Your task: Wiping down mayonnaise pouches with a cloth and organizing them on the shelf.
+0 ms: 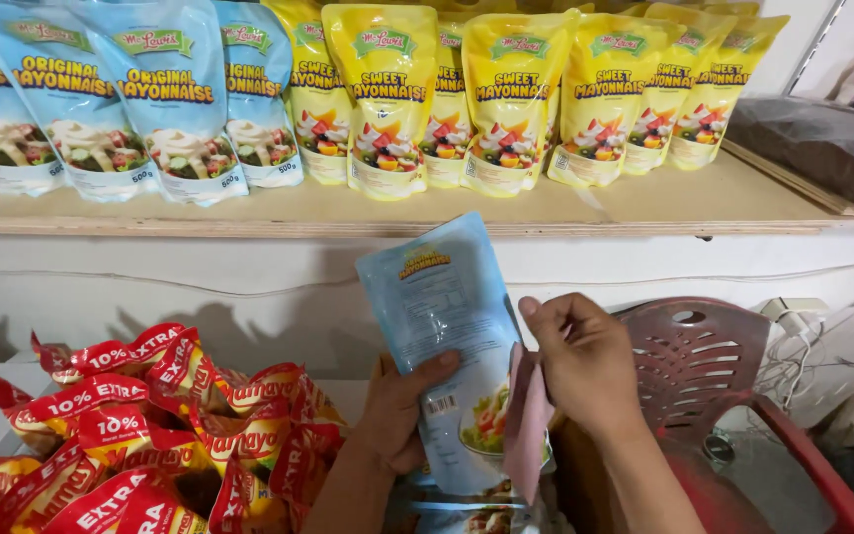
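Pouch (444, 326), pale blue and flat, sits upright between my two hands, just below the shelf (368, 213) edge and in front of the white wall. I see my left hand (394, 410) clamped on its lower left side, thumb across the front and fingers behind, which keeps the printed back turned toward me. My right hand (585, 361) is closed on a pink cloth (526, 425) that hangs down against the pouch's right edge, touching it; held so, the cloth's free end can meet the plastic face. The two hands stay apart, one on each side of the pouch. On the shelf above, blue pouches (101, 99) stand leaning in a row at left and yellow pouches (506, 99) at right, fronts outward so they can be read. Red sachets (140, 435) lie heaped at lower left, and a red plastic chair (704, 366) stands just beside my right wrist.
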